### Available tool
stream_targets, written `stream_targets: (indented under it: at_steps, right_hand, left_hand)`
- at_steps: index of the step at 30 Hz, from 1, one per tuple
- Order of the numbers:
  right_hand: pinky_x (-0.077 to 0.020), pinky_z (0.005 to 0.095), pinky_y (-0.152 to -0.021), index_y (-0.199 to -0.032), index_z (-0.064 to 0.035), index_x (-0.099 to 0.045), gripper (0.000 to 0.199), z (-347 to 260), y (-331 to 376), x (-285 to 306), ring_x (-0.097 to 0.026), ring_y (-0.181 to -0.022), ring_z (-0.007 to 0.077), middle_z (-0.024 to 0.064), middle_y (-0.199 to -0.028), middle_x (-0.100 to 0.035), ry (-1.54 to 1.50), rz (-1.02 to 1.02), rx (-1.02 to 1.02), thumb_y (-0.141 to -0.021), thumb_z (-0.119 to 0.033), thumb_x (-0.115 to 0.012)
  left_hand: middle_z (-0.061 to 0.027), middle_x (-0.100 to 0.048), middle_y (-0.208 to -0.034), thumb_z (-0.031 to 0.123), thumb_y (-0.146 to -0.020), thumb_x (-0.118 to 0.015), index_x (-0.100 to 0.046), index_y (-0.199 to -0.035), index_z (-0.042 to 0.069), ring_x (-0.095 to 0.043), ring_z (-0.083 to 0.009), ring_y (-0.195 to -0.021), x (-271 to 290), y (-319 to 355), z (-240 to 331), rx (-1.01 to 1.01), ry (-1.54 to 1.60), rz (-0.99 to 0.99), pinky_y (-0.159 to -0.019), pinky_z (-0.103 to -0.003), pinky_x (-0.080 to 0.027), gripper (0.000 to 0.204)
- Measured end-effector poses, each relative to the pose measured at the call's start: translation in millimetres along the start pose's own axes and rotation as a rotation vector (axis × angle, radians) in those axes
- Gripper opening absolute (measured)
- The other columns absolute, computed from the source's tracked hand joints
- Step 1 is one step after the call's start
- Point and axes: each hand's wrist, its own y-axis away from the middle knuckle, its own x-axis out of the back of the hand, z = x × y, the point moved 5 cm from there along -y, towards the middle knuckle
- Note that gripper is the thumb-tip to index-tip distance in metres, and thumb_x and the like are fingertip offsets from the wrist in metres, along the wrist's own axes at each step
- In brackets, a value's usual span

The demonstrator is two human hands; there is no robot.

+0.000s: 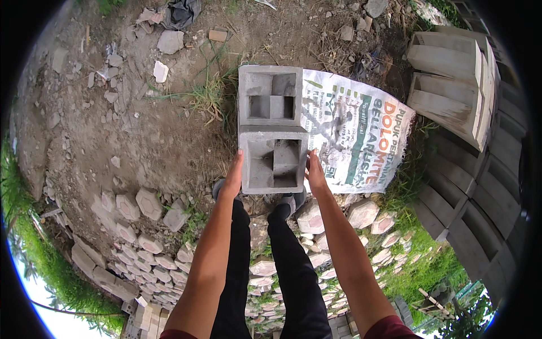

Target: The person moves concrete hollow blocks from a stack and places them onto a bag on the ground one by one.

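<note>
left hand (232, 179) + right hand (315, 174) grip concrete block (274, 163) | second block (270, 95) touching beyond

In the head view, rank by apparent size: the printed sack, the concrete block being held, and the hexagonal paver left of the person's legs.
1. Printed sack
2. Held concrete block, enlarged by nearness to the camera
3. Hexagonal paver

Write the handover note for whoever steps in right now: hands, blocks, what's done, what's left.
Left hand: flat against the left side of the near grey hollow concrete block.
Right hand: pressed on its right side. The block is gripped between both palms, above the feet.
A second grey hollow concrete block lies just beyond, touching it, its right part on the white printed sack spread on the dirt.
Done: one block down.
Left: the held block looks not yet released.
</note>
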Motion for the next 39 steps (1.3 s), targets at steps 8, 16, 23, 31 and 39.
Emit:
stream_targets:
  at_steps: [8, 16, 23, 31, 39]
  right_hand:
    - [-0.0127, 0.0400, -0.114, -0.150, -0.0017, -0.005, 0.097, 13, -12, -11, -0.015, -0.143, 0.0263, 0.0154, -0.156, -0.011, -0.079, 0.197, -0.152, -0.088, -0.075, -0.024]
    - [-0.0125, 0.0400, -0.114, -0.149, 0.0005, -0.006, 0.102, 20, -5, -5, -0.015, -0.143, 0.0273, 0.0170, -0.156, -0.012, -0.062, 0.274, -0.166, -0.085, -0.078, -0.023]
    - [-0.0123, 0.0401, -0.115, -0.148, 0.0025, -0.006, 0.107, 20, -2, -3, -0.014, -0.143, 0.0281, 0.0185, -0.156, -0.012, -0.053, 0.296, -0.181, -0.083, -0.081, -0.022]
    - [-0.0121, 0.0401, -0.115, -0.148, 0.0047, -0.006, 0.112, 19, -2, -17, -0.013, -0.144, 0.0291, 0.0202, -0.155, -0.012, -0.033, 0.287, -0.190, -0.080, -0.084, -0.021]
    - [-0.0115, 0.0401, -0.115, -0.147, 0.0061, -0.006, 0.117, 22, -8, 0, -0.012, -0.144, 0.0297, 0.0215, -0.155, -0.012, -0.020, 0.311, -0.237, -0.078, -0.087, -0.020]
  left_hand:
    - [-0.0110, -0.013, -0.157, 0.071, -0.091, -0.021, -0.011, -0.152, 0.011, -0.016, -0.0292, -0.143, -28, 4, -11, 0.418, 0.280, -0.033, -0.114, -0.042, -0.016, 0.087]
    - [-0.0111, -0.013, -0.157, 0.068, -0.093, -0.020, -0.011, -0.152, 0.011, -0.016, -0.0286, -0.143, -30, 4, -15, 0.378, 0.237, -0.007, -0.113, -0.042, -0.017, 0.083]
    - [-0.0127, -0.017, -0.156, 0.066, -0.094, -0.019, -0.014, -0.151, 0.010, -0.018, -0.0282, -0.143, -30, 5, -20, 0.449, 0.174, 0.062, -0.114, -0.040, -0.016, 0.081]
    - [-0.0129, -0.020, -0.155, 0.062, -0.096, -0.019, -0.017, -0.151, 0.008, -0.021, -0.0280, -0.142, -20, 3, -19, 0.425, 0.229, 0.040, -0.113, -0.038, -0.018, 0.077]
    - [-0.0130, -0.025, -0.153, 0.059, -0.098, -0.019, -0.020, -0.150, 0.008, -0.026, -0.0284, -0.139, -34, 5, -9, 0.387, 0.290, 0.010, -0.112, -0.038, -0.021, 0.073]
